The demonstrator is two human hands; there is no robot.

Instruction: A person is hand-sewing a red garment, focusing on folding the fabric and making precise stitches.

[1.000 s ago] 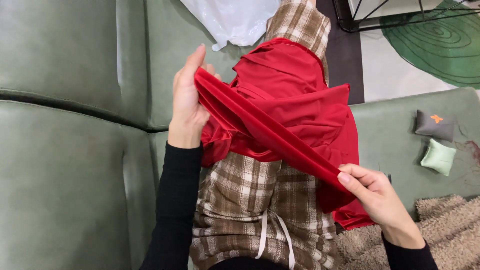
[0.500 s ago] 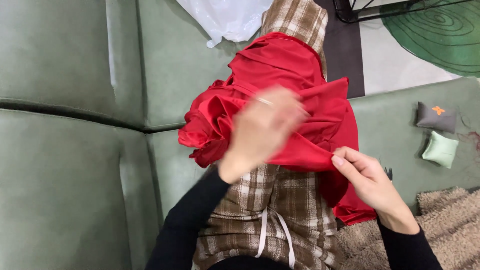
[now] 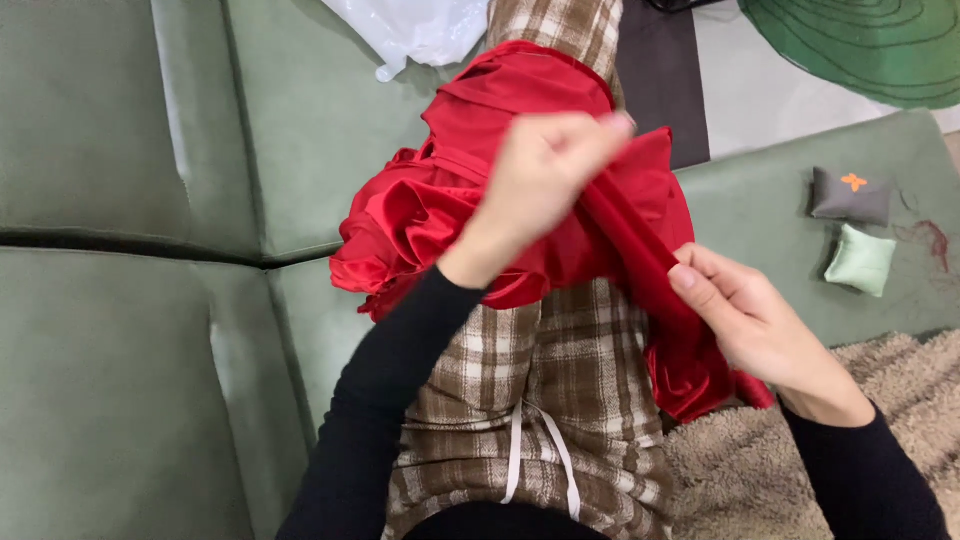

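A shiny red satin garment (image 3: 450, 215) lies bunched over my lap, on brown plaid trousers (image 3: 560, 380) with a white drawstring. My left hand (image 3: 545, 180) is crossed over the middle of the cloth and pinches a folded edge of it near the top. My right hand (image 3: 755, 320) grips the same folded band lower down at the right, so the band runs taut between both hands. The tail of the fabric hangs below my right hand.
I sit on a green leather sofa (image 3: 120, 300). A white plastic bag (image 3: 410, 30) lies at the top. A grey pouch (image 3: 850, 195) and a pale green pouch (image 3: 862, 260) rest on the right cushion. A beige shaggy rug (image 3: 900, 400) and a green round mat (image 3: 860, 45) cover the floor.
My left hand swung from the far left across the red cloth to the middle, then up toward the right, folding the fabric over. My right hand kept its grip and stayed nearly still.
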